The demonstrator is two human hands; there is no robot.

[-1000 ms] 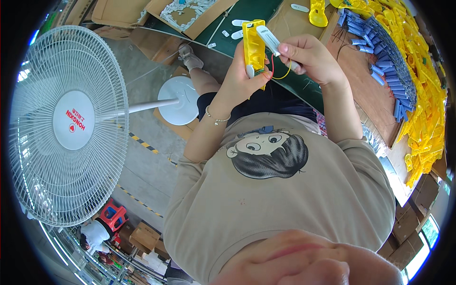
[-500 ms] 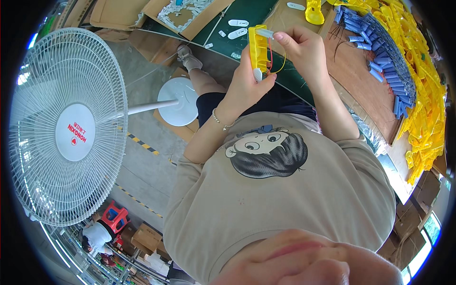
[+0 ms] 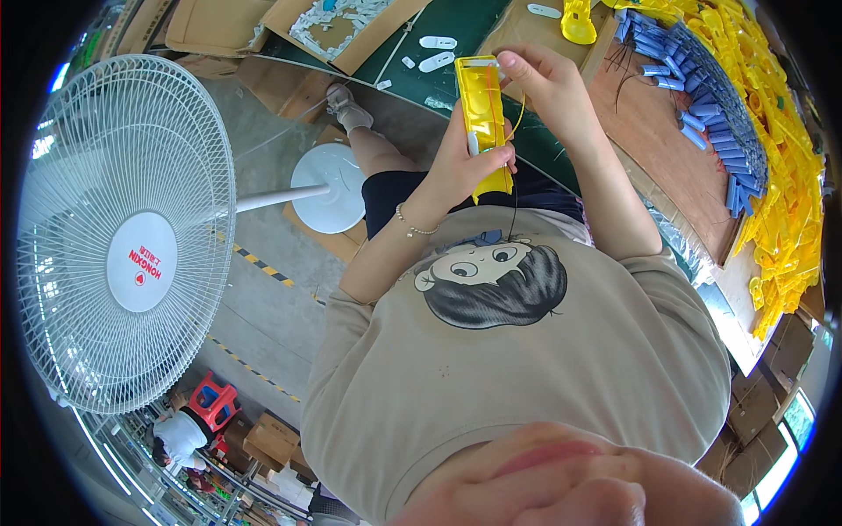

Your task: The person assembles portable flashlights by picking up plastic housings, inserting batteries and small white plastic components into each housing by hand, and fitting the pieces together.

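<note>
My left hand point(image 3: 458, 162) is closed round a long yellow plastic housing point(image 3: 482, 101), its hollow side facing up. A small white piece point(image 3: 473, 143) shows at the housing's edge by my left thumb. A red wire lies along the inside, and a yellow wire point(image 3: 521, 112) loops out on the right. At the far end sits a pale rectangular piece point(image 3: 480, 62), across the housing. My right hand point(image 3: 553, 92) pinches at that piece's right end, thumb against the rim; the fingertips are partly hidden. A thin dark wire hangs below the housing.
Several white oval covers point(image 3: 437, 62) lie on the green table point(image 3: 395, 57), near a carton of white parts point(image 3: 338, 31). Rows of blue cylinders point(image 3: 702, 110) with wires and a heap of yellow housings point(image 3: 794, 193) lie right. A large fan point(image 3: 140, 254) stands left.
The housing has turned so that its hollow shows more openly, and its near end now extends below my left hand. The pale piece has moved left and down into the far end.
</note>
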